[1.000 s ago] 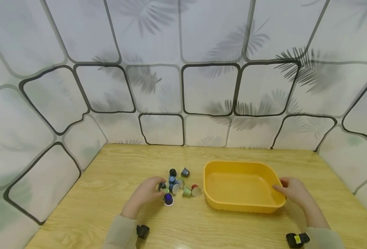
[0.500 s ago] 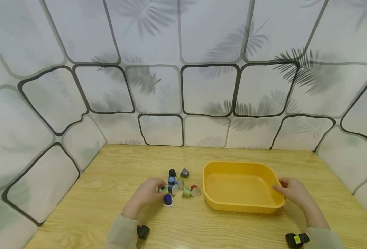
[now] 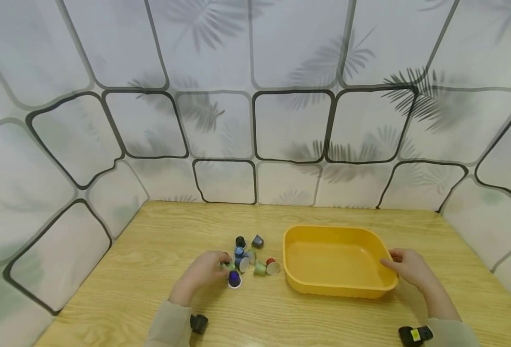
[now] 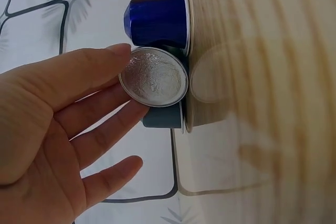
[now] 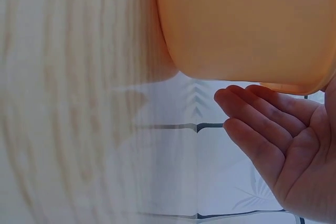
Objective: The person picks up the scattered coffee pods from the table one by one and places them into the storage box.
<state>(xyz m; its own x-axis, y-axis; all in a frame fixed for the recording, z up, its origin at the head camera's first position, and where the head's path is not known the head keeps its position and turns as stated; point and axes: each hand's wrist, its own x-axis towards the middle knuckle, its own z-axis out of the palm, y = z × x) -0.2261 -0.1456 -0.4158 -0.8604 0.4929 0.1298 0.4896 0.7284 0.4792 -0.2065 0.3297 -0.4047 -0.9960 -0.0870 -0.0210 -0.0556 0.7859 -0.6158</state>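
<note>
Foil-lidded coffee capsule [image 4: 156,78], likely light: I'd pinch its sides, as half-curled left hand [image 3: 201,273] does; right hand [image 3: 412,266] grips yellow tray [image 3: 337,288].

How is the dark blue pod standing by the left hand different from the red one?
The dark blue pod stands on its wide rim; the red pod lies on its side, showing its pale lid. The dark blue pod is close to the left hand; the red pod is nearer the yellow tub. Both are on the table.
</note>
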